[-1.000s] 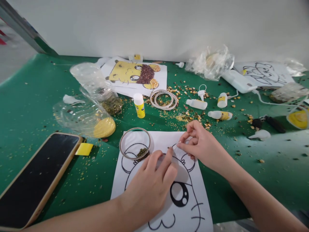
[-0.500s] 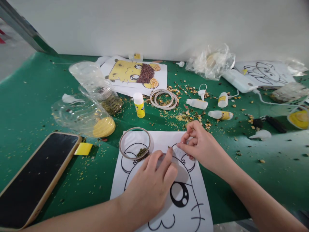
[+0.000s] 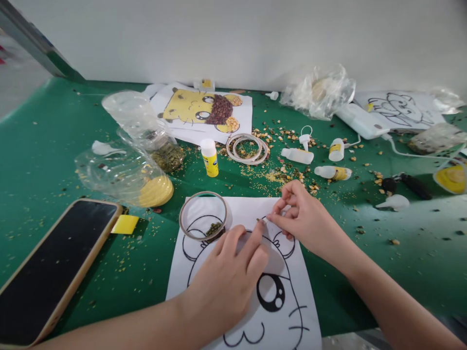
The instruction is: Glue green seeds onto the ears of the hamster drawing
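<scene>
A white sheet with a black-outlined cartoon animal face (image 3: 288, 335) lies in front of me. My left hand (image 3: 228, 282) rests on it palm down, index finger stretched out and the others loosely bent. A tiny dark bean or seed (image 3: 260, 220) shows at that index fingertip. Just right of it, by the drawing's right ear, my right hand (image 3: 299, 216) has its thumb and index finger pinched together. Whatever may be between them is too small to make out. On the left ear stands a shallow clear round dish (image 3: 191, 234) with several green beans (image 3: 213, 228) in it.
A phone (image 3: 58, 272) lies at left, beside clear plastic containers (image 3: 109, 170). Behind the sheet stand a glue stick (image 3: 209, 158), clear rings (image 3: 238, 158), small glue bottles (image 3: 297, 155) and scattered seeds. A partly covered cartoon picture (image 3: 186, 109) lies farther back.
The tiny bean or seed at my left index fingertip has shifted slightly right and up. My right fingers stay pinched beside it; otherwise hardly anything has moved.
</scene>
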